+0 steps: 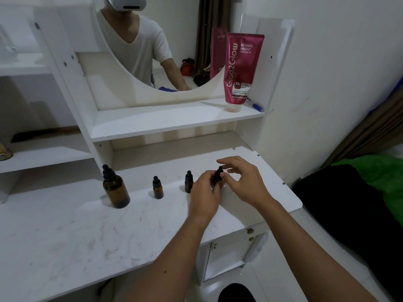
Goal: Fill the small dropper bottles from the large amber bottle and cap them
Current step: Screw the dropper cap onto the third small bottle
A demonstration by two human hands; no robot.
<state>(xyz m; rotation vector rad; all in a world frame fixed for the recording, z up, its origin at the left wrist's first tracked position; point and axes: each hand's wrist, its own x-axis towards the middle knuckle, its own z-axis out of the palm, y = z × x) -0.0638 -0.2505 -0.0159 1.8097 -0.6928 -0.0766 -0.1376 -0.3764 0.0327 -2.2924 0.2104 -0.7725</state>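
Both hands are up at the right end of the white dressing table (65, 232), working one small dropper bottle (216, 178) between them. The left hand (204, 194) wraps its fingers round the body, lifted just off the tabletop by the look of it, while the right hand (242, 182) pinches thumb and forefinger at the black dropper cap (220, 169), the other fingers fanned out above. Whether that cap is being turned on or off, I cannot tell.

Two more small dropper bottles stand capped along the middle of the tabletop: one (188, 182) just beside the left hand's knuckles, the other (157, 187) farther left. The large amber bottle (115, 188) stands left again, well apart from the hands, its own dropper top in place. On the upper shelf's right end stands a pink serum tube (241, 70), with a blue pen (256, 105) behind it.

Now the risks. The nearest standing bottle is so close to the left hand that a small shift of the wrist could knock it over. The held bottle is mostly hidden in the palm and appears tilted; if the cap comes free at that angle, liquid could spill over the fingers. And a crooked cap would cross-thread and leak later.
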